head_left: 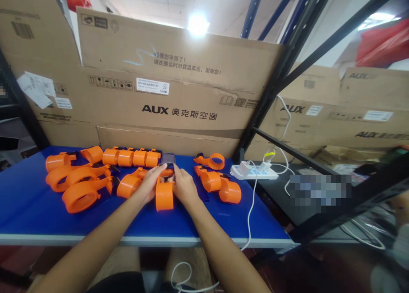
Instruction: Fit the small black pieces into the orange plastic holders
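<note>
One orange tape dispenser (165, 198) is sitting just below frame centre, the left hand (151, 183) and right hand (185, 187) both pinching around its dark-tipped upper end! A slipping thumb could be catching any sharp edge there, and a leftward-swinging wrist could be knocking the neighbouring dispenser (128, 185) across the blue counter (134, 225).

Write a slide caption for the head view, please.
Fingers grip an orange tape dispenser over a blue table, similar dispensers on either side.

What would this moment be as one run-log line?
left hand: holding orange tape dispenser | right hand: holding same dispenser | nearby: more orange dispensers, blue tabletop, white power strip
</note>
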Motion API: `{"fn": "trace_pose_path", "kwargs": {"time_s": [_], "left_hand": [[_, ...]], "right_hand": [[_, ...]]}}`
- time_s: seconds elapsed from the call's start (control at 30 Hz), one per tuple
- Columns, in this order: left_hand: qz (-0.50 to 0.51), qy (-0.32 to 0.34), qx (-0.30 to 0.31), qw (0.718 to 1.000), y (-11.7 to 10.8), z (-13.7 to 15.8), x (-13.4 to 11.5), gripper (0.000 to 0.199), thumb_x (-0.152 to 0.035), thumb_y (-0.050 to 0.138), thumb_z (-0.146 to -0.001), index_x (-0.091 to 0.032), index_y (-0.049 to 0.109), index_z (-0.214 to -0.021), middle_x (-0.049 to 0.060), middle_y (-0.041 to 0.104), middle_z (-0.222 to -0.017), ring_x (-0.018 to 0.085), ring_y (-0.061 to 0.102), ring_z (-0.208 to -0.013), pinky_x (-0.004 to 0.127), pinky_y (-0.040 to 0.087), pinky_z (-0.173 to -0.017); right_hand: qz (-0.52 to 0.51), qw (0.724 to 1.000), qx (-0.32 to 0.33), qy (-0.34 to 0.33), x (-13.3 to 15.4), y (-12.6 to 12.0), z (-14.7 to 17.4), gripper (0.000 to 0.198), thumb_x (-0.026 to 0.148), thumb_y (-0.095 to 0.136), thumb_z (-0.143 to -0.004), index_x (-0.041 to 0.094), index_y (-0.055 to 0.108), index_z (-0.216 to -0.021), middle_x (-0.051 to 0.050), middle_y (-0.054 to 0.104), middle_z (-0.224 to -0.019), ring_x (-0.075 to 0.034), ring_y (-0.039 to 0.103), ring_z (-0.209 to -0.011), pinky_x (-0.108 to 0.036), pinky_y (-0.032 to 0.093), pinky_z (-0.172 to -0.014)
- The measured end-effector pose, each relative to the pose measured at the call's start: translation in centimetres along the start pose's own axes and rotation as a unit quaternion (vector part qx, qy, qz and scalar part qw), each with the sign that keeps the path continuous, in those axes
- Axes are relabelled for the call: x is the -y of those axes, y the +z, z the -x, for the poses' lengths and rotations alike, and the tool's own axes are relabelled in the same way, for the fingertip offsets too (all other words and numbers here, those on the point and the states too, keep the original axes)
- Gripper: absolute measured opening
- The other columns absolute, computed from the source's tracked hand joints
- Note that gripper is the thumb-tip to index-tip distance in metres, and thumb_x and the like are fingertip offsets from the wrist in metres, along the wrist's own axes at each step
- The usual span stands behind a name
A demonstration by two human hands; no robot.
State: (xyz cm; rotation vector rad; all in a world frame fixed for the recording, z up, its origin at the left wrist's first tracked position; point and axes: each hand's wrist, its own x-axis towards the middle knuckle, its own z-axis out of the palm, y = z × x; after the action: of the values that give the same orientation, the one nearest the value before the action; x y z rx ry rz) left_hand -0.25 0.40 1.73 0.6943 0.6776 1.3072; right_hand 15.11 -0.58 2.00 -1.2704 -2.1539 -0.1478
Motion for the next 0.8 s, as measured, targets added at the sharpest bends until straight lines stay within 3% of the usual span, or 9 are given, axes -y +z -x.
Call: {"fn": "trace_pose_path", "kwargs": {"time_s": [0.17,0.33,0.43,0.53,0.8], "left_hand": [[-0.012,0.016,-0.016,1.000,-0.4,-0.2,-0.1,0.034,-0.039,0.086,-0.074,-0.015,0.066,-0.085,0.001,0.067,-0.064,0.012,0.059,-0.049,0.023,0.045,-0.049],[-0.067,0.043,-0.051,0.996,-0.9,-0.2,-0.2,0.035,-0.046,0.083,-0.075,-0.018,0.065,-0.083,-0.004,0.056,-0.049,0.010,0.049,-0.039,0.022,0.039,-0.044],[-0.109,0.057,-0.046,0.991,-0.9,-0.1,-0.2,0.037,-0.049,0.082,-0.074,-0.018,0.066,-0.084,-0.004,0.056,-0.047,0.011,0.048,-0.038,0.022,0.038,-0.043],[-0.116,0.072,-0.038,0.990,-0.6,-0.1,-0.1,0.038,-0.048,0.085,-0.071,-0.018,0.068,-0.088,-0.005,0.057,-0.051,0.009,0.047,-0.039,0.021,0.036,-0.042],[-0.181,0.119,-0.034,0.976,-1.2,-0.5,0.2,0.032,-0.046,0.082,-0.078,-0.016,0.074,-0.087,-0.005,0.053,-0.045,0.010,0.046,-0.037,0.022,0.031,-0.042]], "right_hand": [[-0.024,0.999,-0.034,-0.013,-0.5,0.2,-0.1,0.055,0.015,0.051,-0.094,0.008,0.048,-0.149,-0.016,0.073,-0.102,-0.027,0.068,-0.096,-0.035,0.057,-0.087],[-0.135,0.986,-0.068,-0.063,-1.6,-0.5,-0.3,0.049,0.027,0.054,-0.099,0.016,0.053,-0.147,-0.014,0.073,-0.113,-0.025,0.069,-0.101,-0.037,0.057,-0.092],[-0.173,0.980,-0.073,-0.058,-1.7,-1.0,-0.3,0.044,0.035,0.061,-0.098,0.019,0.060,-0.139,-0.012,0.075,-0.111,-0.024,0.070,-0.098,-0.037,0.058,-0.090],[-0.197,0.976,-0.082,-0.037,-1.4,-1.1,-0.2,0.041,0.032,0.061,-0.096,0.019,0.063,-0.135,-0.012,0.075,-0.112,-0.023,0.071,-0.095,-0.036,0.058,-0.088],[-0.144,0.988,-0.044,-0.020,-0.9,-1.2,-0.1,0.039,0.026,0.053,-0.097,0.015,0.064,-0.134,-0.011,0.075,-0.102,-0.022,0.069,-0.088,-0.033,0.056,-0.084]]}}
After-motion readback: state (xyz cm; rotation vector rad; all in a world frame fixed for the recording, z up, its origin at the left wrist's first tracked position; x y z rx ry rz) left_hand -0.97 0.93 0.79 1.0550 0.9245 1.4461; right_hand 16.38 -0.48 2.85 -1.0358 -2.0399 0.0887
